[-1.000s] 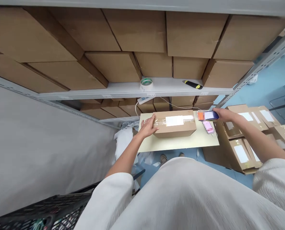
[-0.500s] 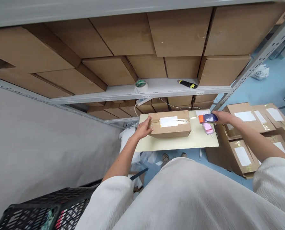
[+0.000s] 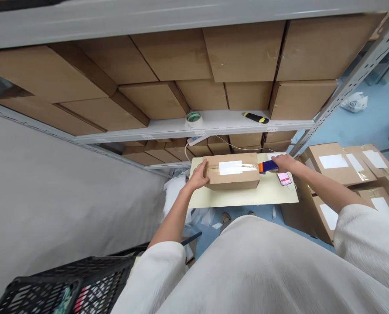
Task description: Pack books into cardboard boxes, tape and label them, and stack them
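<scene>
A cardboard box (image 3: 240, 182) with a white label (image 3: 230, 168) on top lies on the pale yellow tabletop (image 3: 220, 199). Clear tape runs along its top. My left hand (image 3: 199, 175) grips the box's left end, thumb toward the front corner. In my right hand (image 3: 283, 163) is a dark blue tape dispenser (image 3: 269, 166); its orange front end touches or nearly touches the box's right end. My fingers wrap its far side and are partly hidden. A phone with a pink screen (image 3: 284, 178) lies below the right hand.
On the shelf (image 3: 219, 117) are a tape roll (image 3: 193, 117) and a black-yellow utility knife (image 3: 256, 117), with cartons stacked behind. Labelled cartons (image 3: 325, 157) stand at the right. A black plastic crate (image 3: 47, 292) sits at lower left, white packing material (image 3: 175, 194) left of the table.
My right hand has brought the tape dispenser leftward, from above the phone to the box's right end. The left hand stays on the box. The view has shifted slightly.
</scene>
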Action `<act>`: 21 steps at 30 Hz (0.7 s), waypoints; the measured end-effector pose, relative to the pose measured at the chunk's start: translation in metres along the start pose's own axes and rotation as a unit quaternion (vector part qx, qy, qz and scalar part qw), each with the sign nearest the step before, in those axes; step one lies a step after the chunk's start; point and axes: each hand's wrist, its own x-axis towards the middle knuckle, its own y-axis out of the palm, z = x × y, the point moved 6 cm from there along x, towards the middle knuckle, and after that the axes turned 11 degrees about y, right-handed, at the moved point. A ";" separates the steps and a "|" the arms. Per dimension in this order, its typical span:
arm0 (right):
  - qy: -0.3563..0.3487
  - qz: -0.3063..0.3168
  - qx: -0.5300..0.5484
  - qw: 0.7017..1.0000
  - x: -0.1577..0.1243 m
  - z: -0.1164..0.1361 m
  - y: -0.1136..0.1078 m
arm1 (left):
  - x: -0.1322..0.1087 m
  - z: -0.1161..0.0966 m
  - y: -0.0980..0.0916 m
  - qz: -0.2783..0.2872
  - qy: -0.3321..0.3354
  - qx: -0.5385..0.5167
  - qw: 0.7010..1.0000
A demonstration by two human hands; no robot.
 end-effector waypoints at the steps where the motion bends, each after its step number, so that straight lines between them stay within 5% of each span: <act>1: -0.002 -0.003 -0.007 1.000 0.000 0.002 -0.005 | -0.001 -0.003 0.001 -0.008 -0.005 0.008 1.000; 11: 0.010 -0.081 -0.043 0.996 0.000 0.034 -0.037 | -0.003 -0.027 0.011 -0.035 -0.014 0.033 0.999; 16: 0.016 -0.114 -0.033 0.993 -0.001 0.052 -0.027 | 0.001 -0.026 0.010 -0.043 -0.009 0.014 0.999; 21: 0.032 -0.067 -0.018 0.997 -0.008 0.059 -0.004 | 0.000 -0.025 0.012 -0.050 -0.030 -0.008 0.998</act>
